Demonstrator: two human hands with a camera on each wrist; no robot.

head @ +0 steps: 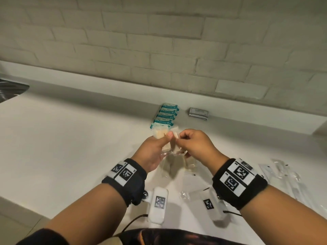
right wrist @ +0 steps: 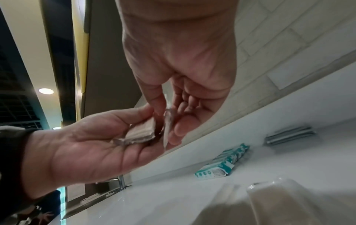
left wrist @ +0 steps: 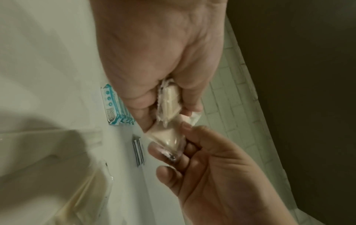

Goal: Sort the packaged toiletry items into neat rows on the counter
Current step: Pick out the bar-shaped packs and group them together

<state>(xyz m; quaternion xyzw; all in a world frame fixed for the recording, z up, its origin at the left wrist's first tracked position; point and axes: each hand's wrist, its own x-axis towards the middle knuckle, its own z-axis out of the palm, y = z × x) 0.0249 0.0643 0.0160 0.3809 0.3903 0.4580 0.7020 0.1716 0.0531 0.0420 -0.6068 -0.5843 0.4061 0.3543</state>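
Note:
Above the counter, my left hand (head: 163,141) grips a small stack of clear-wrapped cream packets (head: 161,134), thumb on top. My right hand (head: 182,140) pinches the wrapper edge of one cream packet (left wrist: 169,140) right beside that stack. In the right wrist view the stack (right wrist: 142,132) lies on my left fingers and the pinched wrapper (right wrist: 168,121) hangs between my right thumb and fingers. A neat row of teal-and-white packets (head: 165,115) lies further back, with a small pile of grey packets (head: 198,112) to its right.
More clear packets (head: 177,167) lie on the white counter (head: 79,138) under my hands. Long clear-wrapped items (head: 283,177) lie at the right. A sink (head: 10,91) is at the far left, and a tiled wall (head: 159,41) runs behind.

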